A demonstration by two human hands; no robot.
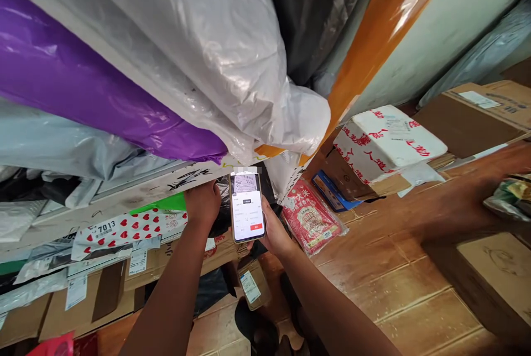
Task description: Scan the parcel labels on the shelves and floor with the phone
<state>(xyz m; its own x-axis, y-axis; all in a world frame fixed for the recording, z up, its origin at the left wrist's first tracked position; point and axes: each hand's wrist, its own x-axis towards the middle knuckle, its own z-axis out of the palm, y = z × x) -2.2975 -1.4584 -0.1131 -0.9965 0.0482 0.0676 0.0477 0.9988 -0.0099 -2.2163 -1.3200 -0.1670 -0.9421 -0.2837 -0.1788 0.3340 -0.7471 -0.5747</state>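
Note:
My right hand (274,230) is closed round a smartphone (248,213), held upright with its lit screen facing me. The upper part of the screen shows a camera picture of a printed label, with a form and a red button below. To the phone's left, my left hand (203,203) is curled at the edge of a black plastic parcel (223,193), just under a shelf board. Its fingertips are partly hidden. By my left wrist lie a bright green parcel (164,203) and a white bag with red hearts (136,226), marked 7013.
Large grey plastic bags (232,57) and a purple bag (95,79) bulge from the shelf overhead. Right are a white box with red lettering (390,137), a red rice bag (313,218) and cardboard boxes (493,276). A small labelled carton (254,285) lies by my feet.

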